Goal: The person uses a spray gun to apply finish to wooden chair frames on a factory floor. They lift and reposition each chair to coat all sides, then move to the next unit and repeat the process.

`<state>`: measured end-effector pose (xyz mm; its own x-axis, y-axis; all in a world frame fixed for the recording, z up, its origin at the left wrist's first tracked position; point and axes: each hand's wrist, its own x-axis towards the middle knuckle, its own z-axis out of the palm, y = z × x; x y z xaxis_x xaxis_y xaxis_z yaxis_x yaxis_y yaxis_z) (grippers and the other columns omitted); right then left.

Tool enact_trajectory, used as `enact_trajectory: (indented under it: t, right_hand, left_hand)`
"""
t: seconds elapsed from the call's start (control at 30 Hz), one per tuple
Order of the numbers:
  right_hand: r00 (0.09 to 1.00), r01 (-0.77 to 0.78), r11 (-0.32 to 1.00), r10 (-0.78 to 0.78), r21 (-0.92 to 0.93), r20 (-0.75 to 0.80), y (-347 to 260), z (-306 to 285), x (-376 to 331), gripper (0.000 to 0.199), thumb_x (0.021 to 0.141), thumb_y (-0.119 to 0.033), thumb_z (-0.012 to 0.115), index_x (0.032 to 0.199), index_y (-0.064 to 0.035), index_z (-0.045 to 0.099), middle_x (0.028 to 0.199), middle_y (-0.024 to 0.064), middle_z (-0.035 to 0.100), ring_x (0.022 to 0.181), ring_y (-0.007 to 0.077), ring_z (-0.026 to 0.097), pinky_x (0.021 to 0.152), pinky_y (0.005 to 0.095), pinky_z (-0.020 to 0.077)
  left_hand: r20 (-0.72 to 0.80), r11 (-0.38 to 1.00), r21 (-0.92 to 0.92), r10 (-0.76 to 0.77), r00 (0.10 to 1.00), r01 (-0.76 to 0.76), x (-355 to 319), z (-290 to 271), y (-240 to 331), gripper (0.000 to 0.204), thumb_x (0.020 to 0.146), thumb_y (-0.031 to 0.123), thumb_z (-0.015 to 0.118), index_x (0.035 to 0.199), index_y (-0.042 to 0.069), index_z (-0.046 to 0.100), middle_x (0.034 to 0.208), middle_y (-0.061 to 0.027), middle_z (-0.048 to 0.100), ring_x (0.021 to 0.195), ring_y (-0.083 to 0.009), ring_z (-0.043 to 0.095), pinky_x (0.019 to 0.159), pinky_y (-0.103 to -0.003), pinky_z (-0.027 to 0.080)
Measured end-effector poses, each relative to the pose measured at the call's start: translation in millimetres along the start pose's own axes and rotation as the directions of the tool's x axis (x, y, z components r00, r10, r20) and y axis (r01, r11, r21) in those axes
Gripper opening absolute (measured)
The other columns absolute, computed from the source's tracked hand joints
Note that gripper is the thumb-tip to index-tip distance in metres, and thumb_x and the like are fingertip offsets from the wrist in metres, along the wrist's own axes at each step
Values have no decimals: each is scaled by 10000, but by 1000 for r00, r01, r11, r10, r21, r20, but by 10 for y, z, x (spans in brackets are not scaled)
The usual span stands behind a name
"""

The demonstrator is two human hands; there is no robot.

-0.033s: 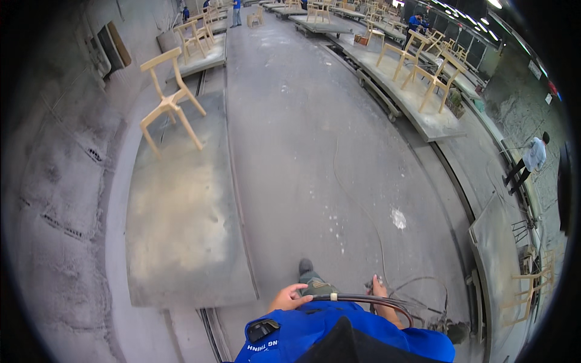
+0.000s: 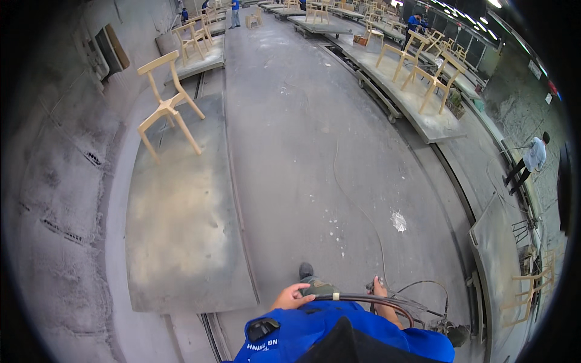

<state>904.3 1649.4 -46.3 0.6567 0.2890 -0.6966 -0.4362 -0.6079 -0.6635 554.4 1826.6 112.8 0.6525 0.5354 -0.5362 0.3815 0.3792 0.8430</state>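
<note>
My left hand (image 2: 293, 297) is in front of my blue shirt, with its thumb against a bundle of dark hoses (image 2: 357, 297); its index finger stretches forward. The hoses run across my waist to the right and have a pale band near that hand. My right hand (image 2: 380, 291) is closed around a small dark metal tool (image 2: 371, 284) that looks like a spray gun, mostly hidden by the fingers. Loose hose loops (image 2: 428, 296) hang beside my right forearm. To the left, a bare wooden chair (image 2: 167, 107) stands on the far end of a flat grey platform (image 2: 190, 242).
A thin hose (image 2: 357, 209) lies along the grey floor ahead. Platforms with wooden chairs (image 2: 433, 81) line the right side. Another chair (image 2: 528, 293) stands at the lower right. A person in a light top (image 2: 535, 156) works by the right wall; others in blue are farther off.
The view has shifted very slightly, so the left platform and its chair sit a little farther left. Both hands keep the same pose.
</note>
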Motion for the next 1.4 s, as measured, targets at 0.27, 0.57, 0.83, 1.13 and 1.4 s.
enact_trajectory:
  t: [0.27, 0.57, 0.83, 1.13, 1.4]
  right_hand:
    - [964, 35, 999, -23, -40, 264, -2352, 1463, 898, 637, 922, -659, 605, 1064, -42, 678, 775, 84, 672, 704, 199, 683, 573, 350, 523]
    - [785, 226, 970, -127, -89, 606, -4560, 4256, 2082, 353, 984, -396, 664, 1129, -75, 639, 942, 49, 685, 926, 179, 687, 677, 328, 546]
    - [901, 166, 982, -115, -87, 419, -6282, 6126, 2212, 582, 982, -657, 491, 1070, -112, 675, 838, 53, 678, 749, 181, 703, 515, 325, 487]
    - [938, 113, 986, -65, -122, 340, -7816, 8117, 3290, 665, 954, -721, 467, 1094, -106, 678, 802, 41, 637, 702, 176, 678, 495, 306, 458]
    - [857, 275, 928, -118, -251, 501, -9455, 10025, 4139, 688, 955, -723, 462, 1109, -87, 672, 840, 51, 659, 759, 175, 693, 493, 314, 482]
  left_hand:
    - [-64, 997, 41, 72, 995, -70, 1619, -1281, 1384, 506, 906, 345, 779, 1324, 93, 644, 681, 54, 554, 630, -39, 466, 588, -230, 372]
    - [-76, 986, 92, 147, 986, -140, 3587, -3427, 2258, 517, 873, 337, 812, 1287, 64, 666, 654, 54, 527, 615, -36, 451, 564, -237, 359]
    - [-292, 963, 162, 255, 922, -215, 4623, -5810, 3448, 512, 846, 278, 832, 1271, 44, 668, 901, -9, 699, 889, -112, 632, 833, -295, 513]
    - [-749, 851, 449, 524, 406, -272, 5570, -9339, 4988, 511, 897, 329, 769, 1282, 19, 640, 1306, -128, 651, 1259, -250, 577, 1090, -387, 418]
    - [-842, 883, 458, 467, -271, 101, 6652, -12051, 6598, 845, 825, 501, 779, 1391, -71, 522, 1309, -264, 623, 1256, -385, 584, 1095, -439, 422]
